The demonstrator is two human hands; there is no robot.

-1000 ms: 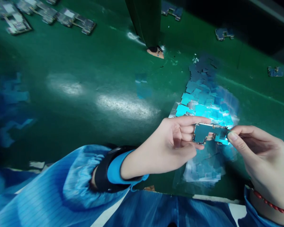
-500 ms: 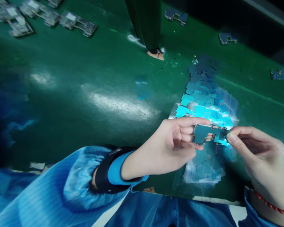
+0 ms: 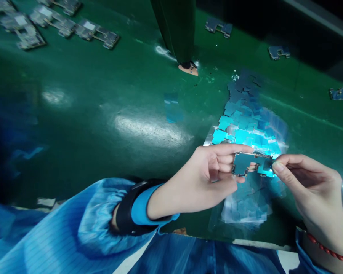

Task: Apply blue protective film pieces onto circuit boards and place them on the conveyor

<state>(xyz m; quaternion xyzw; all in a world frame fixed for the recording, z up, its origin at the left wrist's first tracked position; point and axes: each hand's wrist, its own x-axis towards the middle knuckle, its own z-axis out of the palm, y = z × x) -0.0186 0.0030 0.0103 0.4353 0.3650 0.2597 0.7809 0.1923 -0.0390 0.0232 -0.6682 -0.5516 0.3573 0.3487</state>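
A small circuit board with a notch in its lower edge is held up between both hands. My left hand is closed around its left end, index finger along the top edge and other fingers behind. Thumb and forefinger of my right hand pinch the board's right end, where a dark film-like patch lies on its surface. Whether the fingertips grip the patch or the board itself is hard to make out. Beneath the hands lies a spread pile of thin blue film pieces and clear sheets.
Several circuit boards lie at the upper left of the green mat. Single boards are spaced along the back right. A dark post stands at the back middle. One blue film piece lies left of the pile.
Both hands keep nearly the same pose around the circuit board. The background boards sit slightly lower and further right in view, as the camera has shifted a little.
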